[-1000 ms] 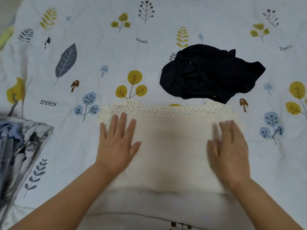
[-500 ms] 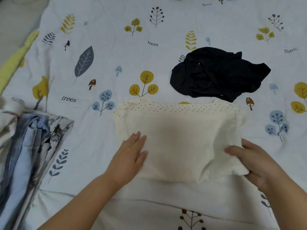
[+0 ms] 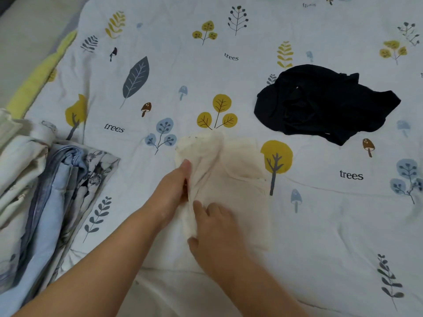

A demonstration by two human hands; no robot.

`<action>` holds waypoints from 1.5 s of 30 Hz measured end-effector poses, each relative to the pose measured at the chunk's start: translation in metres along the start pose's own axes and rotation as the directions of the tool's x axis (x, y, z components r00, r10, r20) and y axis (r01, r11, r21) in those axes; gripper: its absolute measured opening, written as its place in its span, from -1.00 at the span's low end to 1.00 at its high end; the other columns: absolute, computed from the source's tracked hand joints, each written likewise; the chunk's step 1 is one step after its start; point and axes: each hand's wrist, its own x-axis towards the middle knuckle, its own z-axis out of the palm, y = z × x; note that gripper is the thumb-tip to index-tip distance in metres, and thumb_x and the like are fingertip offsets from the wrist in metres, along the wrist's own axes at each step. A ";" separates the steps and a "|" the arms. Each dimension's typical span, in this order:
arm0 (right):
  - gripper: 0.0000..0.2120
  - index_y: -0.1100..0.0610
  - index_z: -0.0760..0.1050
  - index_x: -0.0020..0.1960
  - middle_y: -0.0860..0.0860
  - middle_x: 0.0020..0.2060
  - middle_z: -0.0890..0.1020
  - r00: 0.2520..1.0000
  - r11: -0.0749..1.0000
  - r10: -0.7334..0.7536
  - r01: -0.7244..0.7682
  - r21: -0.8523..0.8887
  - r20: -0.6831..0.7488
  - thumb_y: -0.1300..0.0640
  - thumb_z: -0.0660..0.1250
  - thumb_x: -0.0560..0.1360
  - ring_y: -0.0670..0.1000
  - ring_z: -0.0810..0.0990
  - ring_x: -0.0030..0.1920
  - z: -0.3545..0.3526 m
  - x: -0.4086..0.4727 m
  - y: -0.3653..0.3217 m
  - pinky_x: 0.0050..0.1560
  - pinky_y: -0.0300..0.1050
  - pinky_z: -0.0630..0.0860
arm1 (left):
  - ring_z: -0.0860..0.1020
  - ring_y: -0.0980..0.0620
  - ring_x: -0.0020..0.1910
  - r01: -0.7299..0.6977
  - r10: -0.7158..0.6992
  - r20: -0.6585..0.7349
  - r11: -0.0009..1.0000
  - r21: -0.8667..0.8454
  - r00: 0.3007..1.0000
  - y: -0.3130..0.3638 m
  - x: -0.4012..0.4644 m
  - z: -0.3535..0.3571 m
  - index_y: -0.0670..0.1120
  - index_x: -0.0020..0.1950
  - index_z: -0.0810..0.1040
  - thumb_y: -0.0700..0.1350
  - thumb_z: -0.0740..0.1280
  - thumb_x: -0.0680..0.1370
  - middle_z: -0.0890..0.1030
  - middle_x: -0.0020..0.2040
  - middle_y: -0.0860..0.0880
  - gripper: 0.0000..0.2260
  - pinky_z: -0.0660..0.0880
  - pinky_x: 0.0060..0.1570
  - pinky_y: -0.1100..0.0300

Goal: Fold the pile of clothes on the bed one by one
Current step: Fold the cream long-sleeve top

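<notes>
A cream garment (image 3: 240, 175) lies on the printed bedsheet (image 3: 183, 65) in the middle, doubled over into a narrow shape with its edges bunched at the left. My right hand (image 3: 215, 234) grips that bunched left edge from the near side. My left hand (image 3: 174, 188) lies edge-on against the same edge, fingers straight and touching the cloth. A crumpled black garment (image 3: 325, 104) sits unfolded further back on the right, apart from both hands.
A stack of folded clothes (image 3: 45, 191) in blue, white and floral prints lies at the left edge of the bed. A yellow-green strip (image 3: 41, 74) runs along the bed's far left side. Bare sheet surrounds the cream garment.
My right hand carried the garment's right side over to the left, halving its width. My left hand shifted to the left edge. The view moved left, showing more of the folded stack.
</notes>
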 end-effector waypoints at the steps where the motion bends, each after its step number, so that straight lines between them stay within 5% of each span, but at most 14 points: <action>1: -0.36 0.11 0.47 0.26 0.03 -0.10 0.56 0.998 1.000 -0.024 0.024 -0.003 -0.062 -0.05 0.50 0.22 0.04 0.55 -0.12 0.005 -0.003 0.003 -0.05 -0.10 0.52 | 0.57 0.10 -0.20 -0.045 0.048 -0.029 0.995 0.084 0.998 0.000 0.003 0.001 -0.07 -0.04 0.53 0.22 0.20 0.52 0.62 -0.10 -0.03 -0.64 0.47 -0.17 0.19; 3: -0.44 0.04 0.58 0.06 -0.07 -0.25 0.57 0.978 0.996 -0.082 0.087 0.018 -0.190 -0.04 0.52 0.07 -0.03 0.55 -0.24 0.012 -0.009 0.011 -0.20 -0.18 0.54 | 0.53 0.10 -0.02 -0.131 0.158 -0.064 0.941 0.313 0.985 0.001 0.008 0.008 -0.08 0.20 0.41 0.14 0.42 0.40 0.54 0.08 0.05 -0.51 0.45 -0.05 0.20; 6: -0.44 0.00 0.52 0.10 -0.04 -0.06 0.60 0.963 0.994 -0.106 0.100 -0.035 -0.249 -0.06 0.46 0.10 0.03 0.56 -0.02 0.009 -0.018 0.027 -0.06 -0.10 0.53 | 0.44 0.02 0.04 -0.195 0.320 -0.099 0.764 0.615 0.942 0.002 0.016 0.025 -0.07 0.39 0.22 -0.14 0.43 0.41 0.42 0.06 0.07 -0.38 0.36 -0.03 0.19; 10: -0.16 0.01 0.42 0.20 0.08 0.22 0.56 0.990 0.991 -0.040 0.023 -0.129 -0.132 -0.18 0.52 -0.03 0.11 0.47 0.23 0.010 -0.024 0.043 0.05 0.05 0.52 | 0.55 -0.01 0.04 -0.336 0.373 -0.084 0.897 0.287 0.924 0.013 0.023 0.020 -0.01 0.16 0.50 -0.26 0.24 0.51 0.59 0.01 0.05 -0.72 0.46 0.01 0.16; 12: -0.34 0.02 0.49 0.15 0.08 0.22 0.56 0.987 0.987 -0.119 0.105 -0.124 -0.112 -0.12 0.47 0.07 0.10 0.56 0.19 0.010 -0.026 0.043 0.04 -0.01 0.54 | 0.57 -0.04 0.06 -0.323 0.346 -0.129 0.931 0.171 0.929 0.014 0.024 0.015 0.05 0.06 0.53 -0.21 0.22 0.54 0.61 0.00 0.02 -0.80 0.50 0.03 0.13; 14: -0.63 0.01 0.59 0.02 0.04 0.12 0.63 0.960 0.979 -0.203 0.195 -0.057 -0.196 -0.05 0.30 0.25 0.08 0.62 0.10 0.009 -0.027 0.040 0.00 -0.07 0.56 | 0.48 -0.11 0.18 -0.225 0.355 -0.303 0.892 0.391 0.884 0.007 0.025 0.014 -0.01 0.27 0.42 -0.15 0.22 0.56 0.52 0.12 -0.04 -0.72 0.41 0.06 0.11; 16: -0.66 0.05 0.63 -0.02 0.03 0.03 0.67 0.923 0.981 -0.131 0.173 0.087 -0.361 0.06 0.15 0.35 0.07 0.65 0.03 0.004 -0.021 0.041 -0.03 -0.10 0.58 | 0.29 -0.17 0.36 -0.103 0.398 -0.383 0.793 0.600 0.833 -0.002 0.018 0.020 -0.11 0.49 0.12 -0.09 0.25 0.56 0.29 0.37 -0.17 -0.45 0.28 0.25 0.05; 19: -0.55 0.17 0.53 0.22 0.17 0.19 0.58 0.892 0.983 0.160 -0.105 0.151 -0.422 0.07 0.09 0.42 0.18 0.56 0.19 0.007 -0.011 0.054 0.08 0.08 0.52 | 0.01 -0.17 0.49 -0.167 0.513 -0.220 0.605 0.779 0.830 -0.032 0.003 0.031 -0.04 0.54 -0.13 0.11 0.12 0.57 -0.06 0.52 -0.22 -0.35 0.06 0.42 0.00; 23: -0.42 0.11 0.27 0.40 0.28 0.35 0.38 0.948 0.959 0.284 -0.284 0.022 -0.144 -0.12 0.06 0.44 0.26 0.32 0.35 0.040 -0.011 0.070 0.11 0.26 0.47 | -0.03 -0.19 0.51 -0.211 0.477 -0.021 0.428 0.879 0.879 -0.076 0.003 0.025 0.06 0.45 -0.27 0.41 -0.21 0.42 -0.02 0.51 -0.30 -0.29 -0.09 0.42 0.08; 26: -0.31 0.08 0.14 0.50 0.22 0.49 0.08 0.961 0.972 0.233 -0.224 0.078 -0.147 -0.21 -0.02 0.44 0.16 0.06 0.49 0.040 -0.016 0.076 0.36 0.07 0.23 | -0.01 -0.17 0.51 -0.221 0.458 -0.062 0.537 0.814 0.887 -0.068 -0.002 0.022 0.05 0.49 -0.21 0.31 0.01 0.50 0.00 0.51 -0.29 -0.31 -0.07 0.41 0.15; 28: -0.34 0.03 0.04 0.52 0.08 0.52 -0.13 0.956 0.921 0.273 -0.227 0.317 -0.107 -0.19 -0.03 0.48 0.02 -0.10 0.52 0.022 -0.014 0.079 0.45 -0.16 -0.01 | 0.09 -0.13 0.47 -0.216 0.428 -0.139 0.679 0.702 0.893 -0.054 -0.004 0.025 0.01 0.53 -0.11 0.10 0.23 0.54 0.03 0.48 -0.25 -0.30 0.07 0.39 0.16; 31: -0.46 0.05 0.10 0.51 0.08 0.43 0.18 0.883 0.764 0.449 -0.299 0.571 -0.138 0.05 0.17 0.57 0.03 0.24 0.40 0.001 -0.003 0.091 0.33 -0.14 0.23 | 0.33 -0.03 0.23 -0.154 0.291 -0.216 0.857 0.491 0.932 -0.030 0.001 0.024 0.06 0.53 -0.01 0.00 0.31 0.52 0.20 0.38 -0.16 -0.32 0.21 0.17 0.26; 36: -0.35 0.00 0.18 0.47 0.02 0.31 0.43 0.881 0.532 0.462 -0.370 0.761 0.105 0.14 0.35 0.45 0.05 0.44 0.27 -0.013 0.024 0.104 0.30 0.04 0.39 | 0.42 -0.07 0.28 -0.139 0.179 -0.132 0.954 0.267 0.975 -0.016 0.012 0.008 0.15 0.46 0.15 -0.04 0.44 0.43 0.37 0.36 -0.05 -0.30 0.37 0.31 -0.01; 45: -0.48 -0.17 0.38 0.20 -0.17 0.05 0.56 0.951 0.502 0.301 -0.221 0.836 0.071 0.30 0.37 0.39 -0.10 0.55 0.03 -0.063 -0.012 0.075 0.03 -0.12 0.55 | 0.57 -0.03 0.14 -0.163 0.164 0.022 0.986 -0.046 0.986 0.011 -0.032 -0.001 0.20 0.27 0.39 -0.28 0.40 0.44 0.54 0.23 -0.04 -0.47 0.50 0.18 -0.03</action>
